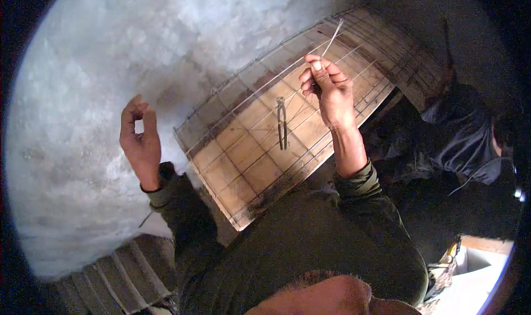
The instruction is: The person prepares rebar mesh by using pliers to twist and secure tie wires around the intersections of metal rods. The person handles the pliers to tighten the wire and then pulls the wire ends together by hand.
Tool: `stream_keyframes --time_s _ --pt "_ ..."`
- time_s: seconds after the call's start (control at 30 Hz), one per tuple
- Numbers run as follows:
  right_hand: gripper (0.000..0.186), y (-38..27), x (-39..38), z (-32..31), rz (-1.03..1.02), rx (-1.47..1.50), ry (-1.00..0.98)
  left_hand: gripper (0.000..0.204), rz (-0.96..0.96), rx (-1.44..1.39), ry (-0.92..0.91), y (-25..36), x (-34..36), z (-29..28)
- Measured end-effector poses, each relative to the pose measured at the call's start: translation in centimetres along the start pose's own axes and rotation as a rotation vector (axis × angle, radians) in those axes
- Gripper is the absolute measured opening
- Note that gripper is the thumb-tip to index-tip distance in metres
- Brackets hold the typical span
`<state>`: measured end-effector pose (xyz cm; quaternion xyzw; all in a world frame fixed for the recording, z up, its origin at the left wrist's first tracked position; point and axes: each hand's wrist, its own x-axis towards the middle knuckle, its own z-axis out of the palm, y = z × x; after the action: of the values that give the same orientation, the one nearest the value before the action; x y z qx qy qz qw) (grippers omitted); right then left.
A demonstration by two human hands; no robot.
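Note:
My right hand (332,91) is raised over the far part of a wire mesh panel (225,151), thumb and fingertips closed on a thin, pale length of wire (333,37). The wire's bright end sticks up and to the right, past the fingers. Off the panel's left side, in front of the wall, I hold up my left hand (141,146). Its thumb and index finger curve together into a pinch; anything between the tips is too small to make out. A pair of end-cutting pincers (282,126) lies on the mesh between my hands, jaws pointing away from me.
Beneath the mesh is a light wooden board (232,174). A mottled grey wall (88,94) rises on the left. At the right, close to the panel, is a person in dark clothing (459,138). Ribbed slats (121,276) show at lower left, and a bright opening (475,276) at lower right.

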<state>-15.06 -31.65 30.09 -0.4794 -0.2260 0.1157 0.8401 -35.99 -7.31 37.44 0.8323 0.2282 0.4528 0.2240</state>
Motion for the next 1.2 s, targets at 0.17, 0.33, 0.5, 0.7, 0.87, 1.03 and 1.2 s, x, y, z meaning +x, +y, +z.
stream_keyframes --time_s 0.17,0.33,0.5,0.7,0.87,1.03,1.2 --pt "0.023 -0.8 -0.4 -0.1 -0.064 -0.011 -0.005 0.014 0.261 -0.136 -0.123 5.0 0.4 4.2" --pt "0.025 -1.1 -1.2 1.3 -0.116 -0.017 -0.04 0.016 0.273 -0.522 -0.613 10.0 -1.7 11.8" --pt "0.022 -0.8 -1.6 0.9 -0.188 -0.107 0.004 0.017 -0.027 -0.833 -0.797 8.8 -3.5 15.2" --pt "0.023 -0.6 -2.3 0.7 -0.1 -0.084 0.048 0.017 0.136 -0.621 -0.618 9.3 -5.4 15.6" --pt "0.024 0.7 -3.0 1.0 -0.059 -0.099 0.056 0.02 -0.138 -0.837 -0.594 9.1 -4.6 16.3" --pt "0.026 1.3 -3.4 2.0 -0.057 -0.093 0.04 0.015 -0.201 -0.981 -0.588 10.0 -4.0 17.1" --pt "0.025 1.7 -3.5 1.7 -0.019 -0.336 0.036 0.016 -0.194 -0.949 -0.537 9.6 -4.0 17.9"
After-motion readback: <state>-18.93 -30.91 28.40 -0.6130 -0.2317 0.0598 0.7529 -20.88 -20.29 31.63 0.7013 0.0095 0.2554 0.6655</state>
